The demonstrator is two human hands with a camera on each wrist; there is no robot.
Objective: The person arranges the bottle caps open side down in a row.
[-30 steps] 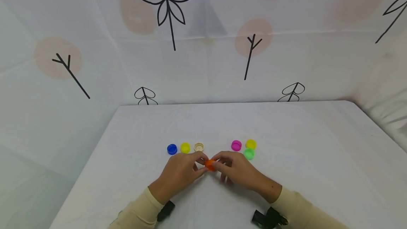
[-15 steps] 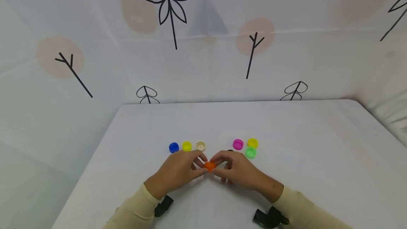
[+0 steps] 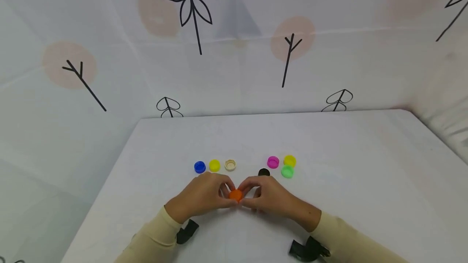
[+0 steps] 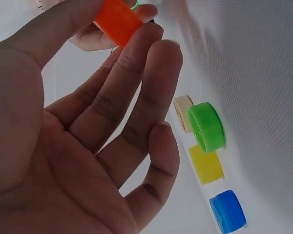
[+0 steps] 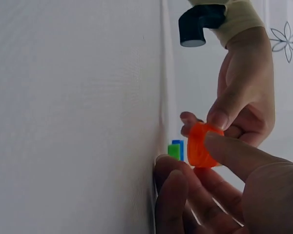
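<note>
An orange bottle cap (image 3: 235, 195) is held between the fingertips of both hands, close over the table. My left hand (image 3: 204, 195) pinches it from the left with thumb and fingers. From the right, the thumb and forefinger of my right hand (image 3: 272, 196) pinch it too. In the right wrist view the orange cap (image 5: 201, 145) shows both thumbs against it. A green cap (image 4: 206, 127) lies beyond my left fingers, hidden behind that hand in the head view. A black cap (image 3: 264, 172) sits just behind my right hand, partly covered.
Left of centre, a blue cap (image 3: 199, 167), a yellow cap (image 3: 214, 165) and a beige cap (image 3: 230, 165) form a row. A magenta cap (image 3: 273, 162), another yellow cap (image 3: 290, 160) and a light green cap (image 3: 287, 171) cluster at right. All lie on the white table (image 3: 351, 173).
Both hands have shifted slightly left and towards the person with the orange cap, now turned with its flat face more visible. The black cap has come into view behind the right hand.
</note>
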